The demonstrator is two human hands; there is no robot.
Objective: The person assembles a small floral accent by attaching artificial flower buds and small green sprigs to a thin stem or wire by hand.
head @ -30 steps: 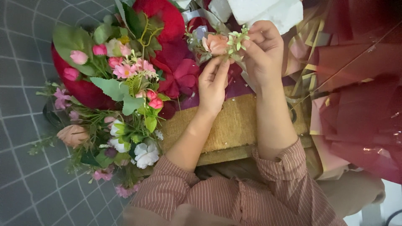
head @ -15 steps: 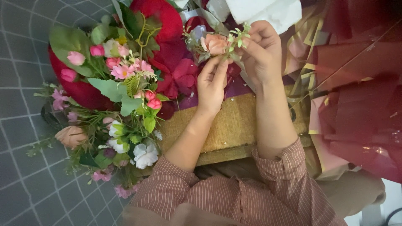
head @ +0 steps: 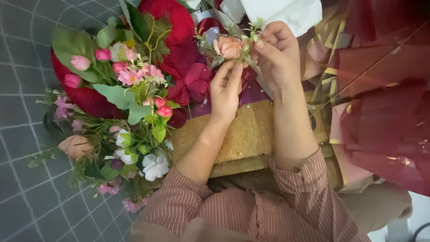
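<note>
Hands (head: pixel 251 71) around soft peach rose (head: pixel 229 47)

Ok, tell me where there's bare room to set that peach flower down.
The gold mat is bare between the two forearms and right of the right hand, up to the red wrapping sheets. The grey tiled floor lies bare at far left. The flower pile crowds everything left of the left hand, which pinches the peach flower.

Flower heap (head: pixel 121 103) left of the hands, wrapping sheets (head: pixel 385 112) right, woven mat (head: pixel 251 134) beneath the forearms.
</note>
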